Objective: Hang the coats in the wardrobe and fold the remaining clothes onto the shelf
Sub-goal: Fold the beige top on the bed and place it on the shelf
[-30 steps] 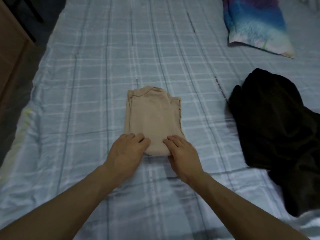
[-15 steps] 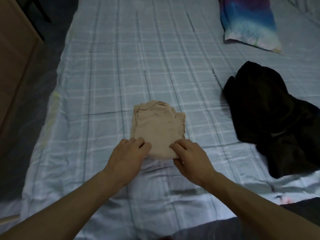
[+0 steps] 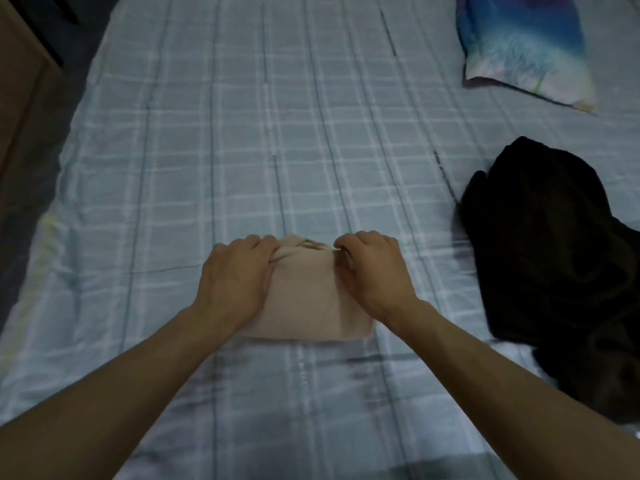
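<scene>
Here, the checked bed [image 3: 242,150] bears a black garment [image 3: 554,271] at right, a pillow [image 3: 519,46] beyond it and a folded beige top [image 3: 304,299] at centre. The left hand [image 3: 235,271] and right hand [image 3: 374,271] grip the top's far edge, fingers curled.

Plaid bedsheet [image 3: 207,161]; colourful pillow [image 3: 519,46] lying on it, upper right.
</scene>
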`<action>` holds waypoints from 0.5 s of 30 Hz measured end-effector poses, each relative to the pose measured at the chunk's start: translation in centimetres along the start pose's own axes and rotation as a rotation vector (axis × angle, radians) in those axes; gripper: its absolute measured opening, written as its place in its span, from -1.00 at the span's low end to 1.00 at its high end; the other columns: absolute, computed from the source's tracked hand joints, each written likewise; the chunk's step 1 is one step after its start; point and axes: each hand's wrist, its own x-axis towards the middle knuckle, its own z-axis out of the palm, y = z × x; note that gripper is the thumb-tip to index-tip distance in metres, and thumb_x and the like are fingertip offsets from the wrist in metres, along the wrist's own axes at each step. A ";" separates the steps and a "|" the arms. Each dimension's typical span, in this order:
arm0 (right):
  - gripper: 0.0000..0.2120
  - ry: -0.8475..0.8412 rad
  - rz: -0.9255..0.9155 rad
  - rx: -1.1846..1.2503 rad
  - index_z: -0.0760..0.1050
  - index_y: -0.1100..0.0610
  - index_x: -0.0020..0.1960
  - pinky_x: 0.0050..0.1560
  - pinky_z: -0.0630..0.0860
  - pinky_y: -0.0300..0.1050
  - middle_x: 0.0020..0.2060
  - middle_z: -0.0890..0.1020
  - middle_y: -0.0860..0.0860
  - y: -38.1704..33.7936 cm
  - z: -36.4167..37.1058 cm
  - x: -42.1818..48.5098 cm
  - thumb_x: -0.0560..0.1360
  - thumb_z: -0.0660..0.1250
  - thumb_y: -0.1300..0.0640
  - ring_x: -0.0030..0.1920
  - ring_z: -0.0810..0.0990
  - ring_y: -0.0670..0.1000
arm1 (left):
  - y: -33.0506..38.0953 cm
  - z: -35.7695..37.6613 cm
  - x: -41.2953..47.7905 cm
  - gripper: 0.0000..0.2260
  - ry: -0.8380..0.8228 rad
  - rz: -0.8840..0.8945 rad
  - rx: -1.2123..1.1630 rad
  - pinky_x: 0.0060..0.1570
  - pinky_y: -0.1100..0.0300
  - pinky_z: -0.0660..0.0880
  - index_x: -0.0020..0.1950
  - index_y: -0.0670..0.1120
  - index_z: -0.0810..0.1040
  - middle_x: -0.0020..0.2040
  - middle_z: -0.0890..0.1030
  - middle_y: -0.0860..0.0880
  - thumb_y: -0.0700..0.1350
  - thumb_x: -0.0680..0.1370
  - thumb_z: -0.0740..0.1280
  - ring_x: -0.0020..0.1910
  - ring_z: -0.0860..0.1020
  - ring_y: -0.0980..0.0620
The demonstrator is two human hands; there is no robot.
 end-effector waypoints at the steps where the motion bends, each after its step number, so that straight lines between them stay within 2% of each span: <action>1: -0.71 0.036 0.012 0.026 0.59 0.13 0.05 0.02 0.39 -0.02 -0.09 0.64 0.04 0.4 0.4 0.6 0.35 0.43 0.32 -0.06 0.58 0.12 | -0.4 0.7 0.9 -0.90 -0.008 -0.026 0.005 -0.14 -0.07 0.46 0.01 -0.06 0.55 -0.18 0.58 -0.06 -0.16 0.54 0.28 -0.24 0.55 -0.16; 4: -0.68 0.104 -0.076 0.087 0.58 0.20 0.12 0.07 0.45 0.03 0.06 0.61 0.11 0.6 1.3 0.6 0.36 0.42 0.32 0.07 0.54 0.15 | -1.3 2.6 2.3 -0.91 0.018 -0.085 0.028 -0.16 -0.04 0.41 0.00 -0.06 0.55 -0.18 0.58 -0.07 -0.13 0.55 0.26 -0.21 0.53 -0.18; 6: -0.70 -0.009 -0.206 0.088 0.55 0.21 0.21 0.19 0.41 0.04 0.19 0.56 0.13 0.5 2.5 -0.2 0.48 0.35 0.18 0.18 0.50 0.16 | -1.1 3.4 2.2 -0.81 0.065 -0.102 0.076 -0.11 -0.06 0.41 0.11 -0.09 0.55 -0.06 0.59 -0.13 -0.19 0.51 0.34 -0.11 0.54 -0.21; 7: -0.64 -0.103 -0.238 0.066 0.50 0.20 0.30 0.31 0.35 0.06 0.30 0.51 0.14 0.5 3.2 -0.7 0.55 0.29 0.09 0.30 0.44 0.16 | -0.6 3.6 1.8 -0.73 0.096 -0.072 0.100 -0.05 -0.09 0.43 0.19 -0.11 0.55 0.04 0.58 -0.17 -0.23 0.49 0.38 -0.03 0.53 -0.23; 9: -0.51 -0.230 -0.217 0.013 0.33 0.17 0.48 0.49 0.17 0.11 0.48 0.34 0.13 1.2 4.7 -1.2 0.63 0.14 -0.04 0.48 0.26 0.16 | 0.7 4.0 0.7 -0.68 0.153 0.117 0.120 0.12 -0.12 0.41 0.24 -0.16 0.55 0.18 0.57 -0.20 -0.23 0.49 0.39 0.12 0.50 -0.23; 11: -0.46 -0.268 -0.171 0.008 0.21 0.14 0.55 0.54 0.06 0.13 0.55 0.23 0.12 1.9 5.7 -1.1 0.66 0.03 -0.09 0.55 0.15 0.15 | 1.5 4.6 -0.4 -0.71 0.117 0.293 0.140 0.20 -0.12 0.39 0.23 -0.16 0.59 0.24 0.58 -0.19 -0.16 0.51 0.37 0.18 0.49 -0.20; 15: -0.44 -0.319 -0.157 0.026 0.10 0.10 0.59 0.55 0.00 0.15 0.58 0.12 0.10 2.5 6.9 -0.4 0.66 -0.03 -0.11 0.58 0.04 0.13 | 0.9 6.5 -0.4 -0.65 0.005 0.254 0.118 0.20 -0.15 0.46 0.29 -0.16 0.57 0.33 0.54 -0.19 -0.06 0.58 0.20 0.23 0.53 -0.23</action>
